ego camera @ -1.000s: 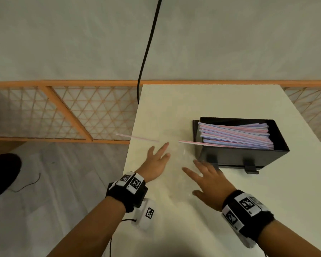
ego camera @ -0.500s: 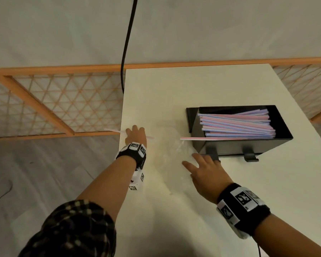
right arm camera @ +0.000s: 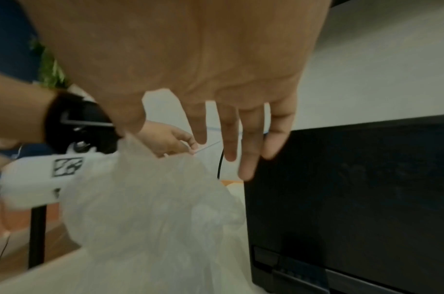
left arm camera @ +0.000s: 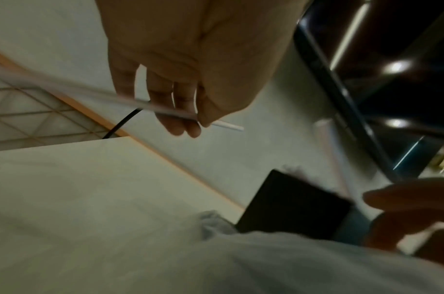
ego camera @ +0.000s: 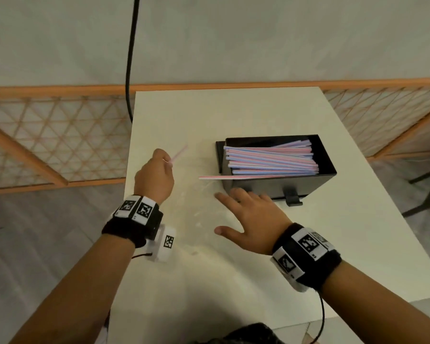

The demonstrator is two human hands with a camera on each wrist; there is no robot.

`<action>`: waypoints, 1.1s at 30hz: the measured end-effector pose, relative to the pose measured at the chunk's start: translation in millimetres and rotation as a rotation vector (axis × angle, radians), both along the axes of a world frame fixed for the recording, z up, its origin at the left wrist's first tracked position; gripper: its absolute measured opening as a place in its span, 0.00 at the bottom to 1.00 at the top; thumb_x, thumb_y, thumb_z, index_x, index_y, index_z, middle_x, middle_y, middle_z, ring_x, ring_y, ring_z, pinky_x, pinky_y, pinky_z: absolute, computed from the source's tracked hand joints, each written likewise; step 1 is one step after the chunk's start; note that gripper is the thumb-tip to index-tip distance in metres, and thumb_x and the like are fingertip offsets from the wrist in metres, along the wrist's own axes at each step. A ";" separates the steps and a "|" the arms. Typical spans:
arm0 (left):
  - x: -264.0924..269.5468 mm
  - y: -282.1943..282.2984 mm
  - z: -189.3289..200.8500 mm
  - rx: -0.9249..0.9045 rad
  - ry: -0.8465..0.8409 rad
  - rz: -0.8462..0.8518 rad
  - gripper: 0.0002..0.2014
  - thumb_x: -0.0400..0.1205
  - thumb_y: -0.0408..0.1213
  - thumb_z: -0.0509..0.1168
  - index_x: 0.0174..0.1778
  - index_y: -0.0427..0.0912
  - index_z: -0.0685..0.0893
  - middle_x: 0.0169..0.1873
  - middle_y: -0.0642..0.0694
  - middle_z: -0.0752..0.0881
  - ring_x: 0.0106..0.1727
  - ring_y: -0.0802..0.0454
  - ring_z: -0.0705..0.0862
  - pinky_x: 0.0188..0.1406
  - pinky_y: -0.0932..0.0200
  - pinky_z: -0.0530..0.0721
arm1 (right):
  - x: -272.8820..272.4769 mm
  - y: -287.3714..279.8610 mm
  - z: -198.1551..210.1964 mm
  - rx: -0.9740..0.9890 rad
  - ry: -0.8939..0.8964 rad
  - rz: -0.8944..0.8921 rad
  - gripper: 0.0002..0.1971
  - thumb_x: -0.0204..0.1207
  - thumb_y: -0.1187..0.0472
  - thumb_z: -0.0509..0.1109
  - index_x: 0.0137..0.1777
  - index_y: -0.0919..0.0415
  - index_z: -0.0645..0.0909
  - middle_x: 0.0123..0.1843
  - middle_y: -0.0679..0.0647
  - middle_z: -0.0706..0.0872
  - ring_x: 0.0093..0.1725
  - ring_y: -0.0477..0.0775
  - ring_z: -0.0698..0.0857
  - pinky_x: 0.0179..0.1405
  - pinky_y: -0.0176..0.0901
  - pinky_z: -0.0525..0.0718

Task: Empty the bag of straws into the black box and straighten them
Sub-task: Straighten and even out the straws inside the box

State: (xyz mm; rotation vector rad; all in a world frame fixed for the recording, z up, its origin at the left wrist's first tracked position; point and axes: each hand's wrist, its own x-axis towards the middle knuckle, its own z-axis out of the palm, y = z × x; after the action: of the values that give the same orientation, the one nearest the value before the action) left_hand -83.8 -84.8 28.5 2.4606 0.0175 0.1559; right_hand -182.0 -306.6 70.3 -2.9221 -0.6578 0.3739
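The black box (ego camera: 278, 186) stands at the right middle of the white table (ego camera: 233, 110), holding a stack of pink and blue straws (ego camera: 271, 160) laid lengthwise. One straw (ego camera: 219, 177) pokes out over its left end. My left hand (ego camera: 168, 163) is raised left of the box and pinches a single straw (ego camera: 179, 155) between thumb and fingers; the left wrist view shows the same straw (left arm camera: 165, 110) blurred. My right hand (ego camera: 236, 214) lies flat with spread fingers on the empty clear bag (ego camera: 196, 197), just in front of the box. The crumpled bag (right arm camera: 153, 199) sits beside the box wall (right arm camera: 354, 179).
A black cable (ego camera: 129, 70) hangs down behind the table's far left corner. An orange lattice fence (ego camera: 47, 135) runs behind and to both sides. The table's left edge lies close to my left hand. A dark metal stand (ego camera: 427, 192) is off the right edge.
My left hand reached to the table's left edge, took the loose straw and lifted it, now tilted toward the box. The right hand stayed flat on the bag.
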 end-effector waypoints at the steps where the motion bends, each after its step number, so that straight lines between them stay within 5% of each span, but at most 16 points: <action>1: -11.0 -4.1 7.4 -0.059 -0.054 -0.003 0.03 0.84 0.33 0.55 0.51 0.39 0.73 0.36 0.39 0.85 0.38 0.35 0.83 0.40 0.44 0.81 | -1.1 -6.2 4.7 0.091 -0.083 -0.002 0.32 0.75 0.35 0.51 0.73 0.52 0.68 0.63 0.56 0.80 0.56 0.61 0.83 0.54 0.54 0.81; 4: -47.0 -18.6 21.4 -0.154 -0.147 -0.018 0.05 0.84 0.31 0.55 0.54 0.38 0.73 0.30 0.48 0.79 0.30 0.46 0.78 0.29 0.54 0.72 | 7.9 -41.3 18.6 0.262 -0.368 -0.073 0.18 0.76 0.49 0.58 0.59 0.57 0.80 0.49 0.55 0.85 0.46 0.62 0.85 0.39 0.50 0.82; 7: -72.3 -39.7 25.8 -0.168 -0.121 -0.045 0.08 0.85 0.31 0.55 0.58 0.40 0.76 0.33 0.48 0.80 0.30 0.51 0.78 0.30 0.59 0.70 | 32.1 -80.3 25.0 0.203 -0.450 -0.134 0.15 0.75 0.54 0.60 0.56 0.56 0.82 0.48 0.57 0.86 0.45 0.66 0.84 0.39 0.54 0.82; 11: -86.7 -69.3 29.2 -0.113 -0.162 -0.044 0.11 0.85 0.31 0.55 0.58 0.36 0.80 0.45 0.42 0.83 0.45 0.45 0.80 0.46 0.56 0.74 | 57.7 -100.3 21.5 0.011 -0.185 -0.061 0.18 0.79 0.52 0.62 0.69 0.49 0.76 0.63 0.55 0.83 0.62 0.65 0.77 0.58 0.59 0.74; 14: -94.2 -87.0 26.2 -0.091 -0.161 0.005 0.13 0.86 0.31 0.54 0.62 0.34 0.79 0.50 0.38 0.83 0.49 0.46 0.79 0.48 0.63 0.70 | 63.6 -108.4 16.6 -0.083 -0.103 0.007 0.17 0.82 0.50 0.56 0.70 0.45 0.74 0.65 0.53 0.80 0.66 0.63 0.74 0.62 0.57 0.70; 19: -106.4 -107.5 25.1 -0.112 -0.180 0.131 0.13 0.86 0.31 0.54 0.62 0.35 0.80 0.46 0.37 0.83 0.46 0.46 0.80 0.47 0.61 0.73 | 71.0 -134.1 18.1 -0.159 -0.029 -0.007 0.19 0.82 0.44 0.51 0.65 0.46 0.78 0.64 0.54 0.80 0.67 0.62 0.74 0.64 0.57 0.68; 24: -106.7 -149.2 58.1 -0.083 -0.244 -0.007 0.14 0.84 0.34 0.55 0.62 0.40 0.81 0.38 0.48 0.78 0.38 0.55 0.75 0.39 0.74 0.70 | 78.1 -158.9 29.2 -0.073 -0.017 -0.034 0.19 0.82 0.46 0.52 0.63 0.50 0.79 0.62 0.55 0.81 0.66 0.62 0.76 0.64 0.58 0.71; 30: -58.7 -208.2 96.2 0.200 -0.195 -0.232 0.18 0.82 0.34 0.52 0.65 0.42 0.80 0.49 0.42 0.81 0.52 0.41 0.78 0.50 0.47 0.78 | 96.4 -196.4 71.3 0.142 -0.149 -0.162 0.15 0.82 0.57 0.56 0.64 0.55 0.79 0.60 0.59 0.82 0.60 0.65 0.79 0.61 0.58 0.77; 33: -20.1 -234.1 88.1 0.381 -0.053 -0.346 0.19 0.82 0.29 0.54 0.67 0.42 0.79 0.51 0.38 0.80 0.54 0.37 0.78 0.50 0.43 0.78 | 108.0 -202.5 78.5 0.229 -0.168 -0.187 0.14 0.81 0.62 0.58 0.63 0.60 0.80 0.59 0.63 0.83 0.59 0.65 0.80 0.61 0.56 0.79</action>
State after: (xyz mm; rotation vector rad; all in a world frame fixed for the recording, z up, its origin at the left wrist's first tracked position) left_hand -103.8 -318.9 116.5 2.7879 -0.5003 0.0764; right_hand -74.0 -509.0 148.8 -2.7824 -0.4091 0.0298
